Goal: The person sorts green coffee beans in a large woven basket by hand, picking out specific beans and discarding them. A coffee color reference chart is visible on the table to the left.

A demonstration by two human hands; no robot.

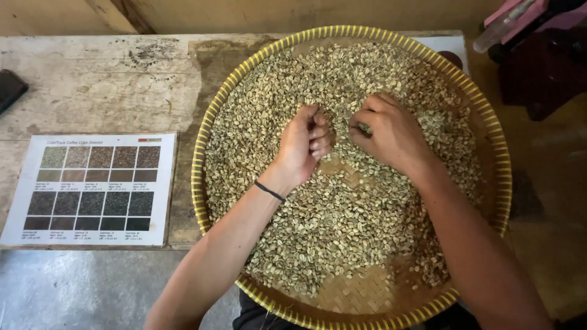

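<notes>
Both over the middle of the woven tray [489,116], side by side; left hand [304,143] curled loosely shut, right hand [391,131] pinching at pale green beans [342,214] just between them, equally near

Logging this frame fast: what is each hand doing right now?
Left hand: fingers curled shut, resting on the pale beans; what it holds cannot be told.
Right hand: fingertips pinched together among the beans, contents hidden.

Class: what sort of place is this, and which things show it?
Probably a coffee sorting bench: a round woven tray with a yellow rim heaped with pale green unroasted beans, beside a printed colour chart on a worn wooden table.
</notes>
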